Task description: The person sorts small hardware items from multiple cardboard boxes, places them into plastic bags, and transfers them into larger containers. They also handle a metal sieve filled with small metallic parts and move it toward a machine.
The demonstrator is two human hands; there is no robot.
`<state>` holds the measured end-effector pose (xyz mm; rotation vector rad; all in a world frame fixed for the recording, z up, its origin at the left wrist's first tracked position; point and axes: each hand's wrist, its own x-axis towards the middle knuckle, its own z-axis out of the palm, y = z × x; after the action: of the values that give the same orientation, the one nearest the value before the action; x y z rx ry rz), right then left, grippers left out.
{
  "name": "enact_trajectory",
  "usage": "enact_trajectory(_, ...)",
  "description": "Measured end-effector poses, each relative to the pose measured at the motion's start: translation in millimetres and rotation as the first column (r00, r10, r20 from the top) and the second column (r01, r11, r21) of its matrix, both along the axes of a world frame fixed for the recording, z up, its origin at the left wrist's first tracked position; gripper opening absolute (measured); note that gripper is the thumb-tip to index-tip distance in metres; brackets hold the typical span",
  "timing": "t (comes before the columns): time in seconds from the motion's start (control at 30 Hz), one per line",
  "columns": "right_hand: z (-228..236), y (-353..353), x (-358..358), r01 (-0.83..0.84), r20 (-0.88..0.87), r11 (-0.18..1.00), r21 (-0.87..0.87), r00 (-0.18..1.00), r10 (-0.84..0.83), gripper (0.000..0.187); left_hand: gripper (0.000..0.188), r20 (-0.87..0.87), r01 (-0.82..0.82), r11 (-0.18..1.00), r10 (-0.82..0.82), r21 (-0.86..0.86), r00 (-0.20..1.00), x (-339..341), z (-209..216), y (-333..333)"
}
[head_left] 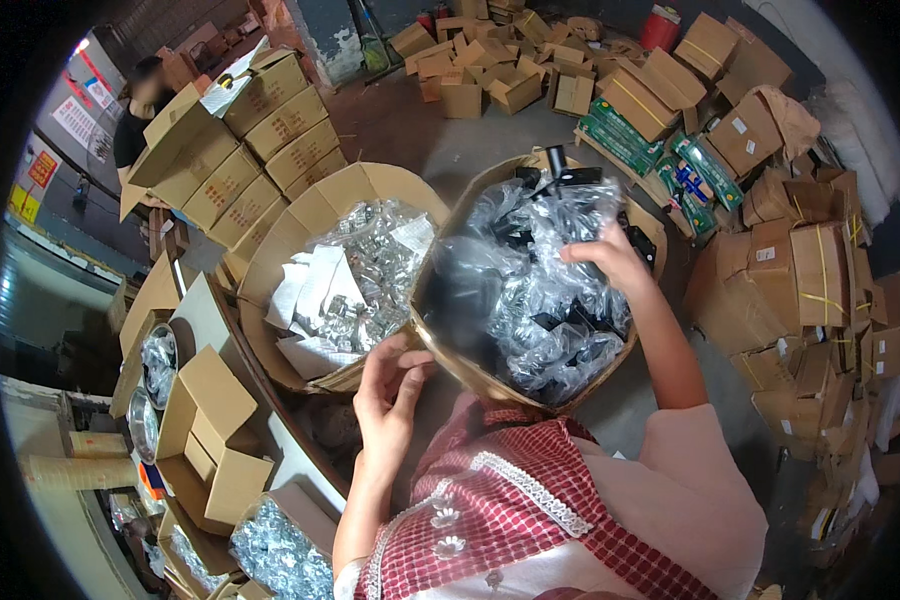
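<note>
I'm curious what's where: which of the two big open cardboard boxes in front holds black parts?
The right-hand box, where the right fingers are: it holds black pieces and clear plastic bags. The left-hand box holds silvery pieces and white papers.

- To your left, red print on the stacked cartons (pixel 240 205)
- Beyond them, a white notice (pixel 76 124) and a red-and-yellow sign (pixel 36 182), both lettered
- On your right, a small white label (pixel 766 254) on a carton (pixel 773 275), too small to read
</note>
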<state>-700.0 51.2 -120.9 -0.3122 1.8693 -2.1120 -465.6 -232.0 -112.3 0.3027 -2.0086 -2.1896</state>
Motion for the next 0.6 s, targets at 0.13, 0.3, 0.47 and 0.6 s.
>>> enact_trajectory(0.13, 13, -12, 48, -0.143, -0.061, 0.983, -0.113, 0.989, 0.137, 0.05, 0.044, -0.021, 0.149, 0.987, -0.148, 0.068, 0.989, -13, 7, 23)
enact_trajectory(0.3, -7, -61, 130, -0.324, -0.265, 0.876, 0.356, 0.864, 0.428, 0.054, 0.078, -0.124, 0.269, 0.961, -0.275, -0.061, 0.954, -17, 0, 49)
enact_trajectory(0.47, -9, -94, 180, -0.301, -0.488, 0.804, 0.512, 0.669, 0.561, 0.085, 0.043, 0.229, -0.107, 0.856, -0.013, 0.505, 0.973, 21, -19, 36)
enact_trajectory(0.6, 20, -76, 155, -0.576, -0.417, 0.557, 0.598, 0.37, 0.83, 0.083, 0.042, 0.292, -0.312, 0.567, 0.128, 0.762, 0.948, 37, -37, 12)
